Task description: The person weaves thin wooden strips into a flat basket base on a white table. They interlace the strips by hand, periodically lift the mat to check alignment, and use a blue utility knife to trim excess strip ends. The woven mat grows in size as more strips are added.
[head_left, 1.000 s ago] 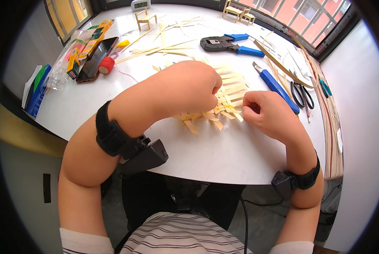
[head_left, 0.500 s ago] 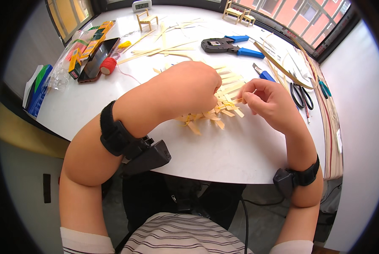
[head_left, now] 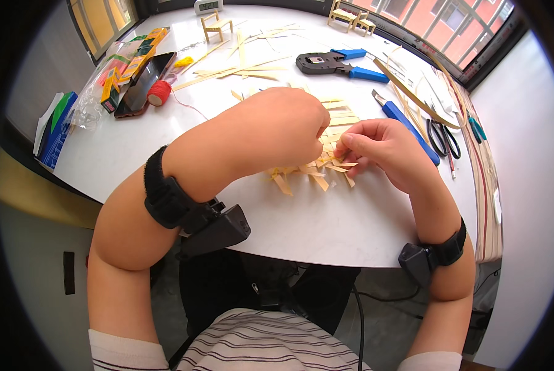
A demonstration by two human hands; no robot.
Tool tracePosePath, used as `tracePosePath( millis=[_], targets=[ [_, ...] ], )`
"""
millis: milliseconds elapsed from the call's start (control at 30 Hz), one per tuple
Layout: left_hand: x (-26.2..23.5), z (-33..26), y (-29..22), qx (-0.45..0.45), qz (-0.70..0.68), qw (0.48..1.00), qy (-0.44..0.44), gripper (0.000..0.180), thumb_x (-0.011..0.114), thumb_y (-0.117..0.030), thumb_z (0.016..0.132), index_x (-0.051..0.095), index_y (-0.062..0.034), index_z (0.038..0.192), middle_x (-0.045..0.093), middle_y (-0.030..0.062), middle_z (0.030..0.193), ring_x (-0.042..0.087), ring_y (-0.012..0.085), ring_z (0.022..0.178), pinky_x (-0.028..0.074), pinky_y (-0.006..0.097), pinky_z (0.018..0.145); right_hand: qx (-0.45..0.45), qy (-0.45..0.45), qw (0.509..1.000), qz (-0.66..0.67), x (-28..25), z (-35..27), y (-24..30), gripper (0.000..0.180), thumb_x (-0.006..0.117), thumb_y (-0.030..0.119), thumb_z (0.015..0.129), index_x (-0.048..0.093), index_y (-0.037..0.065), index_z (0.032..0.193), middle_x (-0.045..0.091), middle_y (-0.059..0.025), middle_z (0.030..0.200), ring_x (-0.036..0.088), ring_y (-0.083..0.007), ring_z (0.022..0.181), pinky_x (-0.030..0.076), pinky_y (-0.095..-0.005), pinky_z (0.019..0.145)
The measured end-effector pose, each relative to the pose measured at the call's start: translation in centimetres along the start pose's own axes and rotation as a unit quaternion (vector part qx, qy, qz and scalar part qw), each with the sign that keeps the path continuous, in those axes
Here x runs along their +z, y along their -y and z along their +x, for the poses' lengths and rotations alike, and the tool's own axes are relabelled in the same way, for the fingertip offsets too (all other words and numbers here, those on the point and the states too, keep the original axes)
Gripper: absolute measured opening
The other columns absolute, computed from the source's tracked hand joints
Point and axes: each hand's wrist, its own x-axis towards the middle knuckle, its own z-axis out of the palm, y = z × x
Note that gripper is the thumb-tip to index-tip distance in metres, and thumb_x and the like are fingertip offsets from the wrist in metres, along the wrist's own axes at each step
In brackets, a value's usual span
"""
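A small woven mat of pale bamboo strips (head_left: 343, 120) lies on the table under my hands, with loose strip ends fanning out along its near edge. My left hand (head_left: 289, 123) is curled closed over the mat's left part; its fingertips and whatever they grip are hidden from this view. At the mat's right near corner, my right hand (head_left: 376, 145) has thumb and forefinger pinched together on a strip at the weave. Thin yellow thread or strip shows among the crossings there.
Right of the mat lie a blue utility knife (head_left: 410, 127), black scissors (head_left: 438, 137) and a blue-handled crimping tool (head_left: 323, 63). Loose strips (head_left: 246, 73) are scattered beyond. Leftward are red thread (head_left: 159, 93), a phone (head_left: 142, 93) and small boxes (head_left: 128, 68). Miniature chairs (head_left: 215, 26) stand farther back.
My right hand has moved slightly left and in toward the weave, its fingers closer to the mat. My left hand has barely shifted and stays over the mat.
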Motion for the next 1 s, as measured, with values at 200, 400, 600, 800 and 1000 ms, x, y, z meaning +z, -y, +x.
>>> tracePosePath(
  millis=[200, 400, 600, 800, 1000],
  targets=[
    [-0.4, -0.4, -0.3, 0.007, -0.041, 0.997, -0.058, 0.018, 0.059, -0.015, 0.080, 0.068, 0.0008, 0.084, 0.065, 0.0162, 0.074, 0.062, 0.0335, 0.073, 0.050, 0.041, 0.070, 0.001, 0.022, 1.000, 0.022, -0.6, 0.3, -0.6, 0.022, 0.072, 0.009, 0.091, 0.067, -0.008, 0.105, 0.071, -0.0128, 0.092, 0.069, -0.0152, 0.075, 0.059, -0.0268, 0.072],
    [-0.9, -0.6, -0.9, 0.040, -0.066, 0.991, -0.106, 0.018, 0.061, -0.017, 0.083, 0.067, 0.0004, 0.084, 0.065, 0.0151, 0.075, 0.062, 0.0325, 0.072, 0.050, 0.039, 0.069, -0.018, 0.018, 1.000, 0.017, -0.2, 0.2, -0.6, 0.021, 0.069, 0.005, 0.093, 0.065, -0.008, 0.108, 0.070, -0.0124, 0.092, 0.069, -0.0152, 0.075, 0.060, -0.0265, 0.071],
    [-0.1, 0.2, -0.5, 0.089, -0.077, 0.982, -0.149, 0.021, 0.063, -0.022, 0.087, 0.067, -0.0006, 0.086, 0.065, 0.0145, 0.075, 0.062, 0.0321, 0.072, 0.050, 0.039, 0.069, -0.032, 0.002, 0.999, -0.023, 0.1, 0.1, -0.4, 0.016, 0.068, 0.004, 0.092, 0.066, -0.007, 0.104, 0.071, -0.0121, 0.091, 0.070, -0.0154, 0.075, 0.059, -0.0265, 0.070],
    [0.2, 0.6, -0.5, 0.084, -0.082, 0.983, -0.144, 0.020, 0.063, -0.021, 0.089, 0.069, -0.0021, 0.091, 0.068, 0.0144, 0.078, 0.065, 0.0316, 0.075, 0.051, 0.038, 0.071, -0.033, -0.009, 0.998, -0.046, 0.3, 0.0, -0.3, 0.014, 0.068, 0.003, 0.092, 0.067, -0.007, 0.101, 0.071, -0.0116, 0.089, 0.070, -0.0149, 0.073, 0.059, -0.0263, 0.069],
    [1.0, 0.8, 0.1, 0.061, -0.088, 0.992, -0.072, 0.021, 0.065, -0.016, 0.087, 0.074, -0.0030, 0.101, 0.072, 0.0158, 0.085, 0.067, 0.0311, 0.076, 0.054, 0.037, 0.073, -0.029, -0.001, 0.999, -0.046, 0.0, 0.2, -0.5, 0.014, 0.066, 0.003, 0.093, 0.067, -0.007, 0.103, 0.072, -0.0122, 0.091, 0.070, -0.0146, 0.074, 0.059, -0.0256, 0.069]
  ],
)
